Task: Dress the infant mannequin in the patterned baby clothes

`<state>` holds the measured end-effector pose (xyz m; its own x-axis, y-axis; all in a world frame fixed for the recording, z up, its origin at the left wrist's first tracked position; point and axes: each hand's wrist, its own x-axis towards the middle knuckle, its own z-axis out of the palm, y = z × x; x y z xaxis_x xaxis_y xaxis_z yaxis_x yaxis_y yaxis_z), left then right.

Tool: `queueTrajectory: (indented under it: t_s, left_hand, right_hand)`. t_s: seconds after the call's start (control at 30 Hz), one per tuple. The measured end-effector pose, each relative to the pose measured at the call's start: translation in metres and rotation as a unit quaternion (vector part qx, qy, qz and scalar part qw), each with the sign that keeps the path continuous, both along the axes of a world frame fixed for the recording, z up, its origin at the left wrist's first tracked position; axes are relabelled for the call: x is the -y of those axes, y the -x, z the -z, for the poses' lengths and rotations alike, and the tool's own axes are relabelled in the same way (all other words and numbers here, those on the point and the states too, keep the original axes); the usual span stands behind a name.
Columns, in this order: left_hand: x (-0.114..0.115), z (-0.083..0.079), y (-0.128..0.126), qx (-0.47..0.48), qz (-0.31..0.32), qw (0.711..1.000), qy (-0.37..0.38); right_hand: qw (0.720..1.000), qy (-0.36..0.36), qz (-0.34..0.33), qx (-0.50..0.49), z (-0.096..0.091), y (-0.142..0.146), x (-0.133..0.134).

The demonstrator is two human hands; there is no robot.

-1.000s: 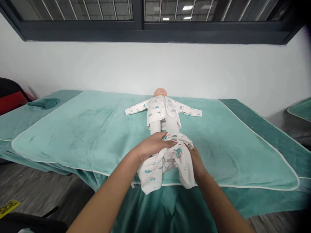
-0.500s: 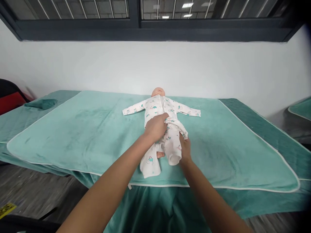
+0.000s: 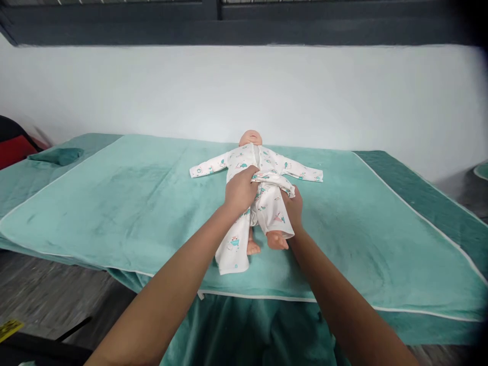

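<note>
"Along the white wall [image 3: 244, 91], what takes up most room?"

"A green bed [image 3: 415, 190], with a paler mat [image 3: 152, 198] spread over it."

"And on the mat?"

"A doll [image 3: 250, 137], lying on its back with its head toward the wall and both arms out sideways in a printed jacket [image 3: 237, 163]."

"Where are the trousers [image 3: 272, 206]?"

"At the doll's legs, below the jacket. One trouser leg sleeves the limb on the view's right; the other lies flat across the mat."

"How's each grip?"

"The left grip [image 3: 241, 190] is closed on the waistband [image 3: 272, 177], fingers curled around it. The right grip [image 3: 293, 207] touches its other end, but the fingers are mostly hidden, so I can't tell how far they close."

"Any feet showing?"

"One foot [image 3: 277, 240] pokes from the right-hand cuff; the other foot [image 3: 253, 247] shows between the trouser legs."
</note>
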<state>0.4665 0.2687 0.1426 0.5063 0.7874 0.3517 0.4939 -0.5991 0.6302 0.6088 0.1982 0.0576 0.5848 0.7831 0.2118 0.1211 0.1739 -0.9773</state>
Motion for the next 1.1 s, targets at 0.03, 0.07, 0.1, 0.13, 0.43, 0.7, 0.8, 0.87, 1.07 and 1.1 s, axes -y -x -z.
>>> queueTrajectory:
  t_s: [0.03, 0.07, 0.1, 0.13, 0.43, 0.7, 0.8, 0.87, 1.07, 1.1]
  left_hand:
    - [-0.003, 0.0, 0.005, 0.038, 0.027, 0.998, 0.05]
    - [-0.006, 0.0, 0.012, 0.073, 0.064, 0.989, 0.107]
    - [-0.009, -0.001, 0.02, 0.101, 0.106, 0.974, 0.17]
    - [-0.012, -0.001, 0.027, 0.123, 0.146, 0.953, 0.234]
    - [-0.011, -0.003, 0.031, 0.294, 0.169, 0.853, 0.397]
    - [-0.016, 0.004, 0.034, 0.292, 0.159, 0.85, 0.409]
    - [-0.018, 0.01, 0.044, 0.25, 0.179, 0.85, 0.428]
    - [-0.018, 0.014, 0.046, 0.237, 0.172, 0.85, 0.437]
    - [-0.013, 0.016, 0.032, 0.339, 0.082, 0.852, 0.39]
    - [-0.012, 0.015, 0.03, 0.352, 0.071, 0.851, 0.384]
  right_hand:
    - [1.0, -0.001, 0.023, 0.0, 0.001, -0.004, 0.001]
    - [1.0, -0.002, 0.031, 0.001, 0.001, -0.008, 0.003]
    - [1.0, -0.004, 0.025, 0.006, 0.0, -0.012, 0.006]
    - [1.0, -0.01, 0.003, 0.019, -0.002, -0.014, 0.01]
    - [0.923, 0.111, -0.295, 0.22, -0.09, -0.006, -0.004]
    - [0.93, 0.094, -0.348, -0.068, -0.067, -0.008, -0.045]
    - [0.922, 0.071, -0.348, -0.152, -0.054, -0.011, -0.043]
    - [0.916, 0.069, -0.351, -0.18, -0.05, -0.013, -0.041]
    - [0.9, 0.054, -0.407, -0.144, -0.045, -0.012, -0.036]
    - [0.894, 0.051, -0.43, -0.118, -0.047, -0.012, -0.035]
